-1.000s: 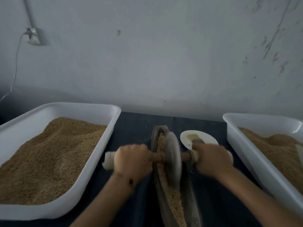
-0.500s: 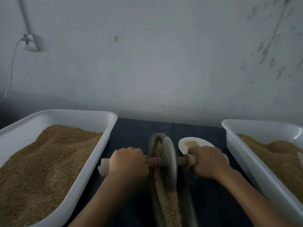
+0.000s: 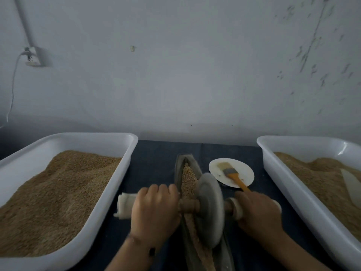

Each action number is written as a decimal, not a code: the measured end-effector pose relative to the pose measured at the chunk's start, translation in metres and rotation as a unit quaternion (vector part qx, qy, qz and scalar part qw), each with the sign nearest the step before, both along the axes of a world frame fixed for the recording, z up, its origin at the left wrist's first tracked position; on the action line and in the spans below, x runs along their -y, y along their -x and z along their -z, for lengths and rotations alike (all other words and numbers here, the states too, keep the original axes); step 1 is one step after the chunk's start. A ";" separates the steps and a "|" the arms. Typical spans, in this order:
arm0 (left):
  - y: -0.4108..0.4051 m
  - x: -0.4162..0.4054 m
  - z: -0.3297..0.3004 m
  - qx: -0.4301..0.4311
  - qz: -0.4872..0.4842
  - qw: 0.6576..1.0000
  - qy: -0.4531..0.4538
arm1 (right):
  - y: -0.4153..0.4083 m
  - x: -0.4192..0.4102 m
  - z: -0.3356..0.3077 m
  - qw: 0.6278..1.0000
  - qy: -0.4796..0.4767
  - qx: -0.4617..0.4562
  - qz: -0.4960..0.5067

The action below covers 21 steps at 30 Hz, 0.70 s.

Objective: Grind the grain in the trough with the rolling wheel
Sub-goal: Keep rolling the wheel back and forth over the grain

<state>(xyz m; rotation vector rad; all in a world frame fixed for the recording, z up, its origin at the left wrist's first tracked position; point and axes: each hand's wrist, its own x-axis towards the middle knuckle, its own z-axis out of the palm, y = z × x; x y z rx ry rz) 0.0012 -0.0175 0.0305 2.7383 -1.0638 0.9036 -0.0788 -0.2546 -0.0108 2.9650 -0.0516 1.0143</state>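
Here my left hand (image 3: 156, 210) is clenched round the cloth-wrapped end of the axle (image 3: 188, 205), and my right hand (image 3: 257, 210) grips the other end, with the wheel (image 3: 210, 210) standing upright on its rim between them in the trough (image 3: 178, 169). I judge this to be the middle of a grinding pass: the wheel sits about midway along the trough, with crushed grain (image 3: 188, 178) showing ahead of it and more trailing toward me. The next move, I think, calls for even downward pressure from both hands and a straight push, so the rim keeps to the groove and does not climb the trough's wall. The trough's long axis runs away from me toward the wall, its pointed far end just beyond the grain; the axle lies crosswise to it, left to right. Farther off to the right a brush (image 3: 232, 174) rests on a small plate (image 3: 245, 169), and a white tub (image 3: 117, 137) of grain sits on the left, another tub (image 3: 293, 140) on the right.
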 end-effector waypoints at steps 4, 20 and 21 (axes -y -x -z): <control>0.006 -0.009 0.008 0.070 0.030 0.995 0.057 | 0.014 -0.001 -0.003 0.999 0.039 0.031 -0.006; -0.084 0.018 -0.027 -0.349 -0.098 0.930 -0.063 | -0.097 0.015 -0.068 0.933 -0.056 -0.350 0.064; -0.079 0.016 -0.024 -0.317 -0.101 0.941 -0.056 | -0.087 0.012 -0.061 0.951 -0.045 -0.298 0.067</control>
